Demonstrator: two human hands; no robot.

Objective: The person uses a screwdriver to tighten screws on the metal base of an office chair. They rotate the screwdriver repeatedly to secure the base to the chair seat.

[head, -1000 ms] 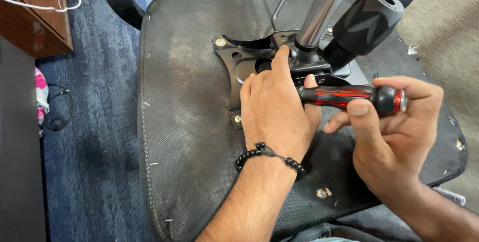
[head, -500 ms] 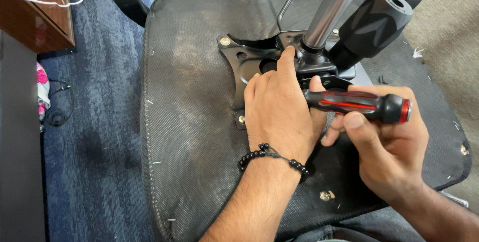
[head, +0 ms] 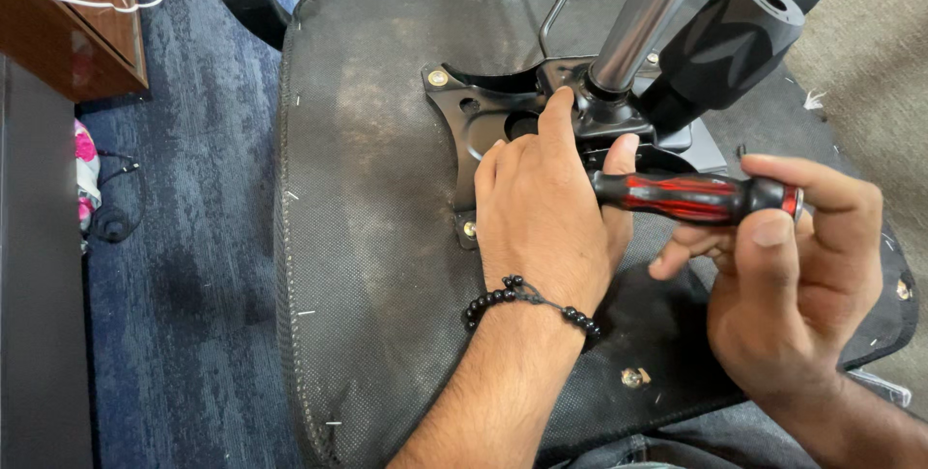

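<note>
Screwdriver: black handle with red stripes, red ring at the butt, lying about level, butt to the right, shaft end hidden behind your left hand. It sits at centre-right, just near of the black metal mounting plate on the upturned chair seat.

Your right hand is pinching the handle: thumb on the near side by the red ring, fingers curled over the far side. Your left hand lies flat on the plate, fingers pressed together, index tip touching the base of the chrome gas column, thumb against the front of the handle. It grips nothing that I can see. Black bead bracelet on that wrist.

Room: tight on the far side, where the column and the black plastic knob stand right over the handle. The seat's right edge is near your right hand, with beige carpet past it. Wide bare fabric to the left as far as the seat's stitched left edge, then blue carpet and a wooden cabinet corner far left. Bolt heads show at the plate's far-left and near-left corners.

Versus a second ago: the handle has dropped from a slight tilt to level, your right thumb has slid toward the butt, and your left index now stretches up to the column base.
</note>
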